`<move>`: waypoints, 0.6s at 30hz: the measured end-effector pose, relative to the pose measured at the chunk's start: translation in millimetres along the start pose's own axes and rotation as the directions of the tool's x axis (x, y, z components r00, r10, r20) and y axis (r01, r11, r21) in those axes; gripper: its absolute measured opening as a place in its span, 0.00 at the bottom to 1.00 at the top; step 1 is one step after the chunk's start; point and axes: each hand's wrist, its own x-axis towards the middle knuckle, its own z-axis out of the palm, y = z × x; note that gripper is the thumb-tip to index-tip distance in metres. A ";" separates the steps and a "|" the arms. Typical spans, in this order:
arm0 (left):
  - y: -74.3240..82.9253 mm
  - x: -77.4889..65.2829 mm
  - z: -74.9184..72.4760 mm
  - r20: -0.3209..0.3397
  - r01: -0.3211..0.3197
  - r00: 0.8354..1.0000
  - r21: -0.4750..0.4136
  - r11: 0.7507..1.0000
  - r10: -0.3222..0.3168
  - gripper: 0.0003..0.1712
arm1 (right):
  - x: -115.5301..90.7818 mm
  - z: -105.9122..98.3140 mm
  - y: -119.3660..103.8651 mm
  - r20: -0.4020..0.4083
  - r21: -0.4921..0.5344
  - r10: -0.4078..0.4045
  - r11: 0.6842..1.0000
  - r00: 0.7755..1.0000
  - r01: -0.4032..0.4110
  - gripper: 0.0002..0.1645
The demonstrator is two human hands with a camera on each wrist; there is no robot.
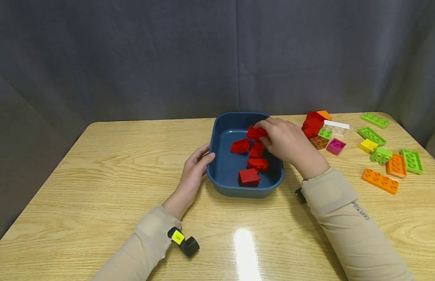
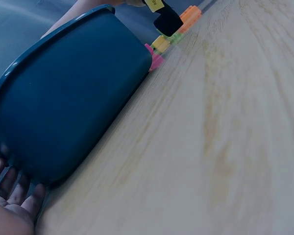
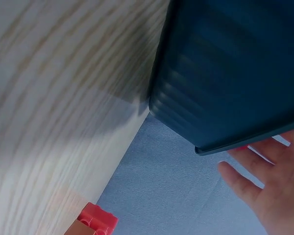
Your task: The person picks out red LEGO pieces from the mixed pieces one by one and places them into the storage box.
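A dark blue plastic bin [image 1: 224,168] stands on the wooden table with several red toy building bricks [image 1: 257,165] inside. My right hand [image 1: 285,140] reaches over the bin's right rim and pinches a red brick [image 1: 254,133] near the far end between fingers and thumb. In the right wrist view, that brick is mostly hidden behind the bin wall [image 3: 230,78]. My left hand [image 1: 192,173] rests against the bin's left side, its thumb at the rim. Its relaxed fingers [image 2: 20,188] touch the outer wall in the left wrist view.
Right of the bin lies a cluster with red bricks [image 1: 312,127], a white brick [image 1: 336,127], a brown brick [image 1: 318,143] and a magenta brick [image 1: 336,146]. Farther right are green plates [image 1: 412,160], a yellow brick [image 1: 368,146] and an orange brick [image 1: 380,181]. A grey curtain [image 1: 161,58] hangs behind the table.
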 end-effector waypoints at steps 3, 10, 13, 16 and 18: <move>1.0 -1.0 -0.3 0.002 0.002 1.000 -0.001 1.000 -0.002 0.28 | 0.1 -0.2 -0.7 -0.005 0.003 -0.003 1.000 1.000 0.003 0.21; 1.8 -1.3 -0.6 0.004 0.008 1.000 0.006 1.000 -0.008 0.28 | 0.7 0.6 -0.9 -0.034 0.012 -0.034 0.999 0.999 0.034 0.20; 1.2 -0.8 -0.9 0.004 0.010 1.000 0.007 1.000 -0.010 0.28 | 1.0 1.3 -1.1 -0.071 0.013 -0.068 0.998 0.995 0.069 0.19; 1.1 -0.8 -0.6 0.005 0.010 1.000 0.005 1.000 -0.010 0.28 | 0.9 1.4 -1.4 -0.102 0.012 -0.088 0.996 0.991 0.090 0.18; 1.1 -1.0 -0.3 0.005 0.009 1.000 0.006 1.000 -0.009 0.28 | 0.4 1.1 -1.8 -0.112 0.014 -0.085 0.996 0.990 0.087 0.18</move>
